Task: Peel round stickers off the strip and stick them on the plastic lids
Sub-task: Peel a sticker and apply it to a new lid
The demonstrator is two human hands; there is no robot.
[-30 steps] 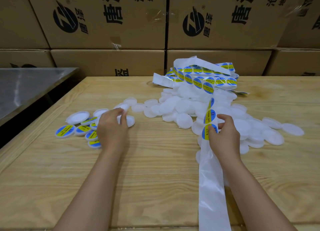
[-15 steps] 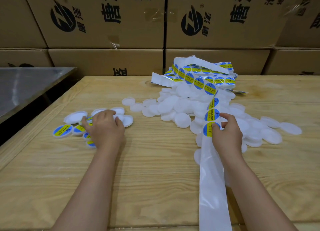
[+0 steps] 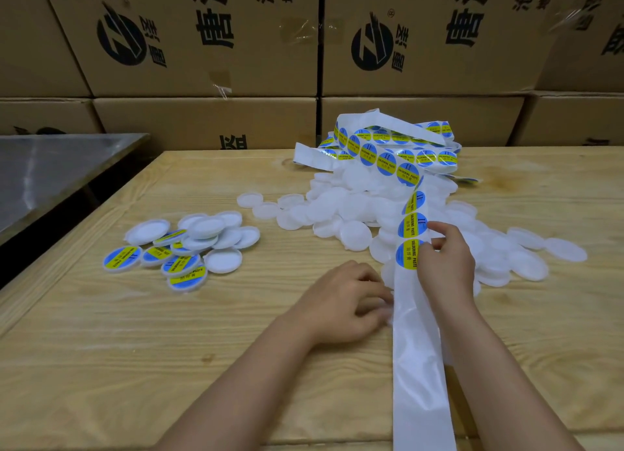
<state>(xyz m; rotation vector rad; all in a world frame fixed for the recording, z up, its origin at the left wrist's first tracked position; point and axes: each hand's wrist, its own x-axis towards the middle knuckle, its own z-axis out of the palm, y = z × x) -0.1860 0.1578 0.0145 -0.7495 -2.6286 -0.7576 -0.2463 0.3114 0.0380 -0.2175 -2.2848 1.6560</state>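
A long white sticker strip (image 3: 418,366) runs from the table's near edge up to a tangled heap (image 3: 388,153) at the back. Blue-and-yellow round stickers sit on it; the lowest one (image 3: 405,256) is at my right hand (image 3: 445,265), which pinches the strip at that sticker's right edge. My left hand (image 3: 341,302) lies on the table with curled fingers against the strip's left edge; whether it grips is blurred. Several plain white lids (image 3: 354,236) are piled under and around the strip. A smaller group of lids (image 3: 182,265), some stickered, lies to the left.
The work surface is a wooden table (image 3: 135,366). Stacked cardboard boxes (image 3: 202,45) form a wall right behind it. A metal tabletop (image 3: 50,170) stands to the left, across a dark gap.
My left hand has left the group of lids on the left and moved right to the strip's edge. My right hand stays on the strip at the lowest sticker.
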